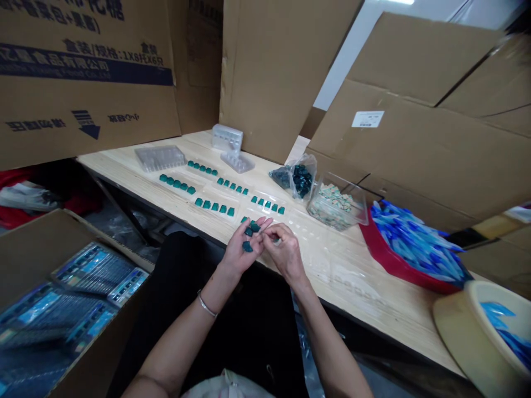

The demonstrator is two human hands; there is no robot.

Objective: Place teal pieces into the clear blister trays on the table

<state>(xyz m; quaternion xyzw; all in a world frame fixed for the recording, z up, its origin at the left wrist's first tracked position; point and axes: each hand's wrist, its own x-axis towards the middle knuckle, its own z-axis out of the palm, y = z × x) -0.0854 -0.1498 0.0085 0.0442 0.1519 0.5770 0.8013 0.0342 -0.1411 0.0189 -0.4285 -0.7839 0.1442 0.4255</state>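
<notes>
My left hand [243, 247] is cupped palm up at the near edge of the wooden table [365, 287], holding several small teal plastic pieces [250, 231]. My right hand [285, 251] is right beside it, fingers pinched together at one small piece I can barely see. Rows of the same teal pieces [215, 206] sit in clear blister trays [265, 205] just beyond my hands. A silver bracelet is on my left wrist.
A clear bag of teal pieces [299, 178], a clear tub of small cards [335, 205], a red basin of blue parts [409, 246] and a cream bowl [468, 331] lie to the right. Empty clear trays [161, 157] lie at the back. Cardboard boxes [83, 77] surround the table; packaged items [78, 298] fill a box on the left.
</notes>
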